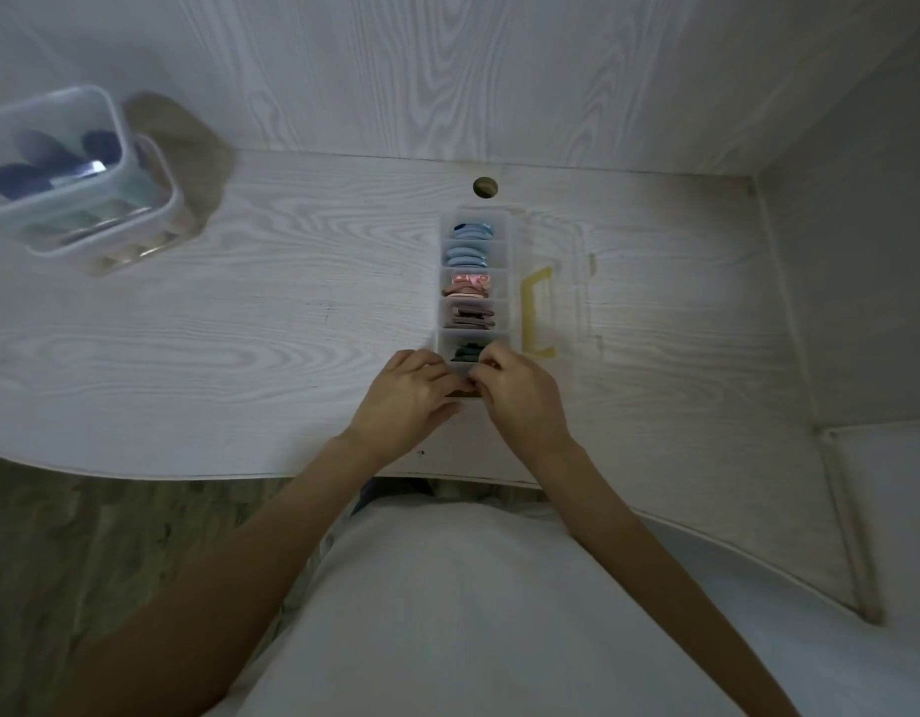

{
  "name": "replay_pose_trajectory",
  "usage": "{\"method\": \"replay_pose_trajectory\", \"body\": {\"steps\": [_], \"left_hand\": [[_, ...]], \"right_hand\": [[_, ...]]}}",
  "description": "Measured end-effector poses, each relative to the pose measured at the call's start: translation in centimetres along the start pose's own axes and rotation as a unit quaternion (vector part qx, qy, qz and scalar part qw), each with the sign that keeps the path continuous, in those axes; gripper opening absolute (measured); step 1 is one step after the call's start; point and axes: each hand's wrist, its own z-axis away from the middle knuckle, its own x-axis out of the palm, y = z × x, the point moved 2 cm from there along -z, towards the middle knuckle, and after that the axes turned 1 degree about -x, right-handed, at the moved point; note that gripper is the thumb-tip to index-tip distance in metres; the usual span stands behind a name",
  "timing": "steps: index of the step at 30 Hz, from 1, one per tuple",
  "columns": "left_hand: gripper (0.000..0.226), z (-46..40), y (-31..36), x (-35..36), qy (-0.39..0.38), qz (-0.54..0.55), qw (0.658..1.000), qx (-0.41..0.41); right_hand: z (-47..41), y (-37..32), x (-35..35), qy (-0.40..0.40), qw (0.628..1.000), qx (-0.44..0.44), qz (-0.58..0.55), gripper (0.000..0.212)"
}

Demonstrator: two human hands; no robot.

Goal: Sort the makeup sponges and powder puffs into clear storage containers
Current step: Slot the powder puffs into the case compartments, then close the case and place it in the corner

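A divided organizer (476,282) sits on the surface (240,344) right of centre, its compartments running front to back with puffs (468,253) stacked in them. Both hands meet at its near end, left hand (411,395) beside right hand (520,395). Stacked containers (80,178) stand far left, sponges (38,163) inside the top one.

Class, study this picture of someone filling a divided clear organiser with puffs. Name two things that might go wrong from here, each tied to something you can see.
1. Both hands, left hand and right hand, crowd the nearest compartment of the divided organiser; a puff might spring out.
2. The stacked clear tubs stand at the desk's far left, away from both hands; a hasty reach might topple them.
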Motion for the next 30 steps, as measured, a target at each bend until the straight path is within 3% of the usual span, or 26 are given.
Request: {"method": "replay_pose_trajectory", "body": {"steps": [4, 7, 9, 12, 14, 16, 21, 23, 26, 30], "left_hand": [[0.029, 0.4, -0.3, -0.3, 0.026, 0.043, 0.998, -0.034], [0.035, 0.5, -0.8, -1.0, 0.054, 0.112, 0.984, -0.130], [0.039, 0.3, -1.2, -1.3, 0.061, 0.186, 0.951, -0.238], [0.048, -0.3, -1.8, -1.2, 0.043, 0.271, 0.899, -0.340], [0.051, -0.8, -1.9, -1.2, 0.036, 0.308, 0.881, -0.357], [0.054, -1.2, -1.7, -0.9, 0.022, 0.338, 0.862, -0.378], [0.050, -1.8, -1.1, -0.4, -0.009, 0.337, 0.855, -0.393], [0.048, -1.8, -0.7, -0.2, -0.004, 0.352, 0.850, -0.392], [0.045, -1.8, 0.3, 0.2, 0.003, 0.368, 0.844, -0.390], [0.048, -2.4, 1.8, 1.5, 0.013, 0.348, 0.851, -0.392]], "right_hand": [[-0.5, 0.2, 0.0, 0.017, 0.999, -0.018, 0.043, 0.012], [-0.2, 0.6, -0.5, 0.007, 1.000, -0.025, 0.017, 0.008], [0.5, 1.2, -1.2, 0.002, 1.000, 0.000, -0.029, 0.022], [2.2, 3.4, -2.0, 0.061, 0.985, 0.125, -0.103, 0.027], [3.4, 5.5, -1.9, 0.080, 0.963, 0.232, -0.111, 0.024], [4.2, 6.9, -1.4, 0.021, 0.943, 0.312, -0.111, 0.032], [4.4, 7.8, -1.1, -0.027, 0.925, 0.371, -0.071, 0.043], [4.4, 8.2, -1.1, -0.039, 0.914, 0.387, -0.116, 0.045], [4.4, 8.4, -2.3, 0.030, 0.872, 0.392, -0.293, 0.057], [4.4, 9.4, -5.6, 0.173, 0.844, 0.390, -0.324, 0.065]]}}
